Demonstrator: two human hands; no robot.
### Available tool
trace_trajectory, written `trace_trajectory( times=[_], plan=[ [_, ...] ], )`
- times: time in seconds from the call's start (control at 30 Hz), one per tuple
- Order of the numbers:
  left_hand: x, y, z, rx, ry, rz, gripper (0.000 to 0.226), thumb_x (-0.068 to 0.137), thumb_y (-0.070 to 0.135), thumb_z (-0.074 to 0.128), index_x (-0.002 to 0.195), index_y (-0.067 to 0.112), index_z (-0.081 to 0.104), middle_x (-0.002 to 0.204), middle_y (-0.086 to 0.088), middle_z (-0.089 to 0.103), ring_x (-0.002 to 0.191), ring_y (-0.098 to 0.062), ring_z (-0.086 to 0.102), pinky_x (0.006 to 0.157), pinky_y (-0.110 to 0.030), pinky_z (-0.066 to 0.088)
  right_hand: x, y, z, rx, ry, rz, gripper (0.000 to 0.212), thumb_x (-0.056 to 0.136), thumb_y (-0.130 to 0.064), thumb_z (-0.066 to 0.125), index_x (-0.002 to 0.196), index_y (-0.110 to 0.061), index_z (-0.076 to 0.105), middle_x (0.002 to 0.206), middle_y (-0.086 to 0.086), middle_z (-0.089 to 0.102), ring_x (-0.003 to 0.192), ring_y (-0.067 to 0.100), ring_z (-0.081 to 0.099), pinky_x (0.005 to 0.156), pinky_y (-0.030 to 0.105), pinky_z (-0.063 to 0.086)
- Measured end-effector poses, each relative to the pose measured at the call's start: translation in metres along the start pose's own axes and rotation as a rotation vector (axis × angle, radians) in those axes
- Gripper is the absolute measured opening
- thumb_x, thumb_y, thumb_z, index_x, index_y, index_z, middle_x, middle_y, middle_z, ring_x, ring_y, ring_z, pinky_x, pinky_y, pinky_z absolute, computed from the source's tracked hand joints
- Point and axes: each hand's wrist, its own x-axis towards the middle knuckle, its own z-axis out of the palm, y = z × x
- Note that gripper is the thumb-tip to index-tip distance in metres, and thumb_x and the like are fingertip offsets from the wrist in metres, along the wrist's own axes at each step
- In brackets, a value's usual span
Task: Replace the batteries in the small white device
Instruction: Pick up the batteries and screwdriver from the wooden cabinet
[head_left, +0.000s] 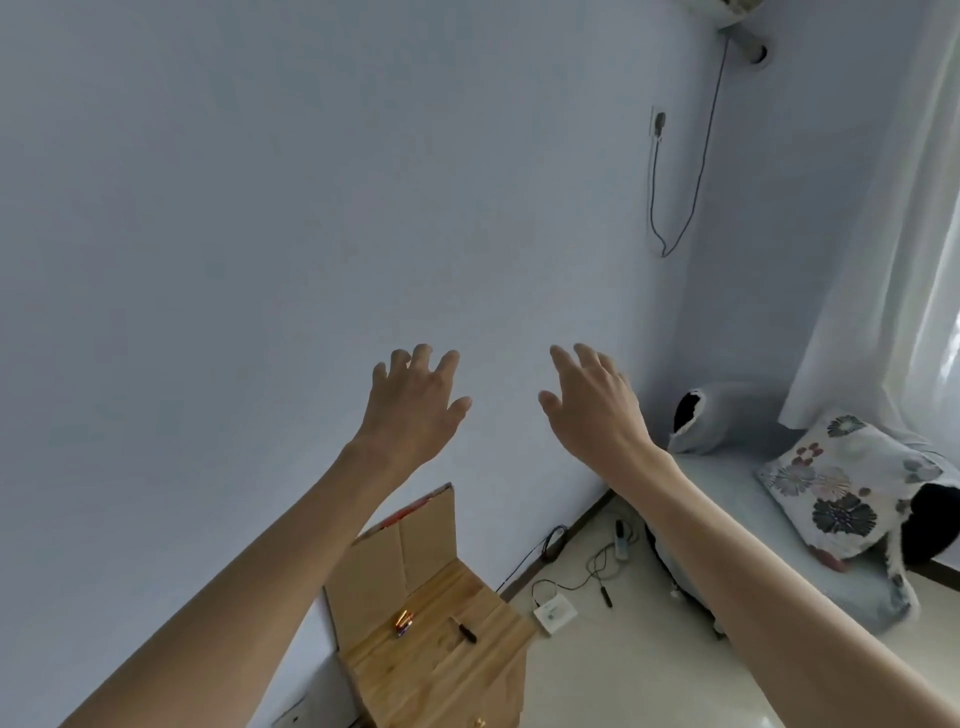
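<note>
The left hand (415, 402) and right hand (592, 405) are held up before the pale wall (208, 234), fingers spread, slightly bent, with nothing grasped. A flattened cardboard box (395, 551) is propped behind a small plank-topped wooden table (441, 675), on which orange-gold cylindrical batteries (402, 622) and a short dark tool (464, 630), possibly a screwdriver, are laid apart. The small white square device (555, 614) is seen on the glossy floor (623, 675) beside the table.
</note>
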Motion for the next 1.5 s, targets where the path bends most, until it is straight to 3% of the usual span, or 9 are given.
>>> trace_trajectory(
  times=[0.43,0.63,0.77,0.9,1.07,1.23,1.4,1.5],
  plan=[
    [0.069,-0.024,0.099,0.027,-0.035,-0.201,0.063,0.108,0.047,0.057,0.161,0.017,0.042,0.163,-0.017,0.046,0.143,-0.037,0.049,0.114,-0.048,0.049,0.134,0.012,0.125,0.129,-0.184,-0.239,0.055,0.109,-0.03,0.054,0.158,-0.012,0.037,0.16,0.017,0.043,0.147,0.037,0.041,0.118,0.044,0.036],
    [0.071,-0.054,0.186,0.004,-0.068,-0.272,0.063,0.109,0.042,0.058,0.163,0.016,0.04,0.163,-0.018,0.043,0.147,-0.038,0.044,0.113,-0.048,0.05,0.167,0.003,0.222,0.149,-0.31,-0.295,0.054,0.109,-0.029,0.054,0.158,-0.012,0.038,0.162,0.016,0.041,0.147,0.035,0.041,0.118,0.043,0.036],
    [0.064,-0.068,0.263,-0.031,-0.182,-0.349,0.063,0.111,0.044,0.053,0.165,0.018,0.036,0.169,-0.017,0.037,0.154,-0.038,0.037,0.119,-0.049,0.048,0.183,-0.002,0.3,0.148,-0.418,-0.297,0.054,0.11,-0.029,0.052,0.159,-0.013,0.037,0.164,0.016,0.039,0.149,0.035,0.038,0.118,0.044,0.036],
    [0.048,-0.08,0.345,-0.086,-0.302,-0.404,0.061,0.112,0.045,0.051,0.165,0.02,0.035,0.17,-0.015,0.033,0.156,-0.037,0.033,0.121,-0.048,0.046,0.182,0.002,0.383,0.14,-0.544,-0.285,0.051,0.109,-0.026,0.05,0.158,-0.014,0.037,0.163,0.015,0.039,0.148,0.034,0.039,0.117,0.043,0.038],
    [0.018,-0.088,0.432,-0.117,-0.413,-0.455,0.06,0.108,0.044,0.058,0.159,0.015,0.046,0.16,-0.018,0.046,0.144,-0.038,0.047,0.113,-0.049,0.05,0.158,0.02,0.48,0.126,-0.726,-0.239,0.05,0.107,-0.022,0.054,0.155,-0.015,0.04,0.159,0.015,0.042,0.145,0.034,0.042,0.112,0.043,0.042],
    [-0.017,-0.079,0.512,-0.167,-0.528,-0.511,0.061,0.105,0.045,0.062,0.157,0.017,0.047,0.156,-0.014,0.048,0.139,-0.033,0.049,0.11,-0.046,0.052,0.127,0.042,0.567,0.082,-0.916,-0.217,0.051,0.103,-0.015,0.054,0.153,-0.016,0.042,0.157,0.014,0.044,0.142,0.034,0.044,0.106,0.043,0.046],
    [-0.046,-0.079,0.595,-0.224,-0.634,-0.615,0.067,0.105,0.048,0.06,0.163,0.021,0.039,0.16,-0.012,0.043,0.142,-0.033,0.047,0.113,-0.05,0.052,0.101,0.062,0.65,0.065,-1.016,-0.252,0.04,0.098,-0.013,0.056,0.136,-0.017,0.046,0.138,0.01,0.052,0.123,0.032,0.051,0.084,0.037,0.042],
    [-0.059,-0.077,0.645,-0.227,-0.683,-0.678,0.07,0.105,0.047,0.062,0.164,0.021,0.038,0.161,-0.014,0.045,0.145,-0.033,0.048,0.118,-0.05,0.047,0.086,0.075,0.696,0.07,-1.024,-0.284,0.041,0.1,-0.018,0.058,0.139,-0.018,0.045,0.137,0.008,0.052,0.122,0.032,0.051,0.083,0.036,0.041]
  ],
)
